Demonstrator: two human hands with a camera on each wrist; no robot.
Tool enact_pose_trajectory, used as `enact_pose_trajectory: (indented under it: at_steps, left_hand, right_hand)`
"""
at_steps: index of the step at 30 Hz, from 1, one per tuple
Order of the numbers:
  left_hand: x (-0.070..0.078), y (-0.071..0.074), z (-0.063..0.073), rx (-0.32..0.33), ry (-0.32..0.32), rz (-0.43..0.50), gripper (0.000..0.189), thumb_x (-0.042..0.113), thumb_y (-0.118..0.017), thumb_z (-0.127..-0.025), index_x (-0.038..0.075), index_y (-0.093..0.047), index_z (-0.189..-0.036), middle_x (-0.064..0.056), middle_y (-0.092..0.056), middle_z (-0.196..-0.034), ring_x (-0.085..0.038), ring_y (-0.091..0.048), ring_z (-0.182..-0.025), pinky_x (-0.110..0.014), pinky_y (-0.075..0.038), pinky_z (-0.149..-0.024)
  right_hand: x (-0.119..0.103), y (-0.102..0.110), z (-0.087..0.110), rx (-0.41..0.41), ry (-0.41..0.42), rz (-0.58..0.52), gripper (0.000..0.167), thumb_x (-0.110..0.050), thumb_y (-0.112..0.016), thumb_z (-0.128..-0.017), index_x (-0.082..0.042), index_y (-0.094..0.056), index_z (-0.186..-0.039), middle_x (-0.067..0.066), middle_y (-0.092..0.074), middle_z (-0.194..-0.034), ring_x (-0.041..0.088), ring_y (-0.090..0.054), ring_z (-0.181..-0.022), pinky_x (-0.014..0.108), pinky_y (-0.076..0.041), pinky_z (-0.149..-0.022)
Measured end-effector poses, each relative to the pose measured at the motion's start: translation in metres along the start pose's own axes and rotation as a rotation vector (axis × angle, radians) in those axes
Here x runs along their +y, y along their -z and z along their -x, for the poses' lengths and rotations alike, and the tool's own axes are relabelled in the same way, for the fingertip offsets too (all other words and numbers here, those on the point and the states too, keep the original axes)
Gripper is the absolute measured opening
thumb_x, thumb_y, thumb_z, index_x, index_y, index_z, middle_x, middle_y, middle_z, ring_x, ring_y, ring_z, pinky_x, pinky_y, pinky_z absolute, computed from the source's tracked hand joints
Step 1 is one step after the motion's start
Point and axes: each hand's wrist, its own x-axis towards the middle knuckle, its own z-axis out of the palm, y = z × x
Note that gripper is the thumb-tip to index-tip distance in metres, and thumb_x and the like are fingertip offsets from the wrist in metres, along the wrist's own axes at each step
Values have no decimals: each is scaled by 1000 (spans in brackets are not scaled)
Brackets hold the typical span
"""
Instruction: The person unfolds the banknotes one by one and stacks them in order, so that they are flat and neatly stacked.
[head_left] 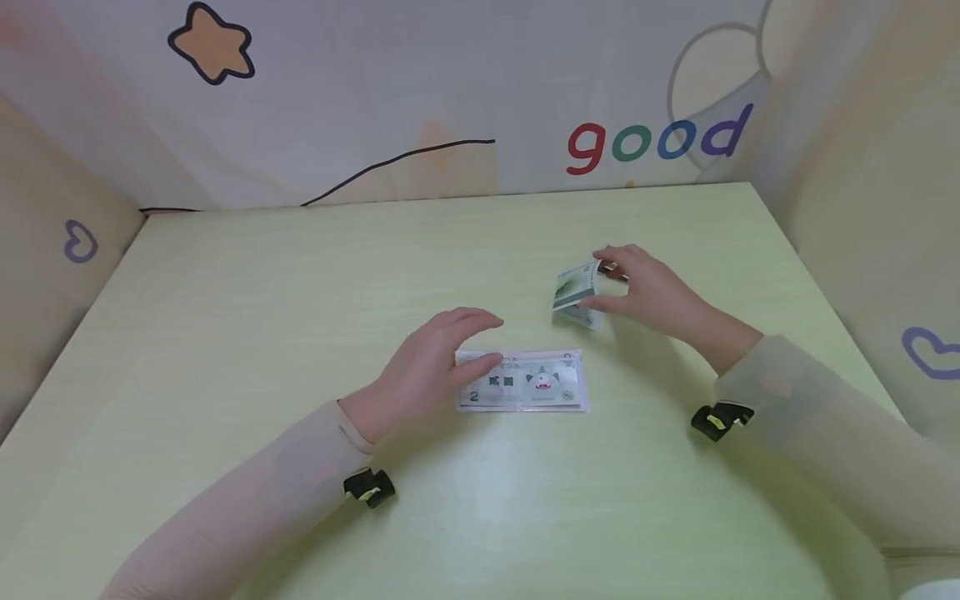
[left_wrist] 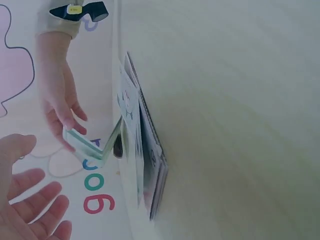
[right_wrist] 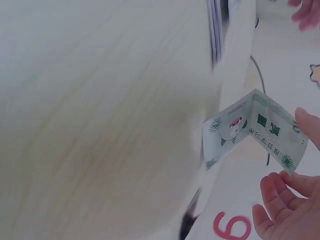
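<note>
My right hand (head_left: 660, 296) pinches one end of a green-and-white play banknote (head_left: 576, 285) above the table. The banknote is creased across its middle and bent into a V, its printed characters and cartoon face showing in the right wrist view (right_wrist: 252, 127). My left hand (head_left: 423, 367) hovers at the left end of a stack of play banknotes (head_left: 525, 385), fingers spread from the thumb and holding nothing. The top note of the stack bears a 2 and a cartoon face. From the side, the stacked notes (left_wrist: 142, 145) look loosely layered and slightly bowed.
A small dark object (head_left: 615, 272) lies on the table behind the right hand, mostly hidden. The pale green table (head_left: 300, 283) meets printed cloth walls (head_left: 375, 92) at the back and sides. A black camera sits on each wrist.
</note>
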Motion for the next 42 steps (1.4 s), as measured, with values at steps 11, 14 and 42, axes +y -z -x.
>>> enact_pose_trajectory:
  at_steps: [11,14,42]
  left_hand:
    - [1,-5,-34,-37,64,123,69,29,-71,-83,9,-39,-141,-5,-43,-140,-19,-39,-129,-35,-35,-103]
    - [0,-6,-38,-42,52,174,72,29,-72,-83,10,-37,-143,-4,-40,-143,-18,-36,-131,-37,-33,-105]
    - [1,-7,-42,38,60,600,79,14,-73,-81,11,-29,-147,-7,-49,-133,-19,-49,-118,-33,-39,-100]
  right_hand:
    - [-33,-10,15,18,145,8,70,-25,-76,-79,-3,-42,-137,16,-47,-127,30,-48,-114,42,-50,-85]
    - [-39,-12,16,8,175,-15,71,-24,-76,-79,-4,-42,-137,15,-47,-128,29,-47,-114,42,-50,-84]
    - [-58,-35,18,-180,276,-23,67,-37,-76,-77,-5,-51,-131,11,-51,-130,27,-49,-117,45,-41,-97]
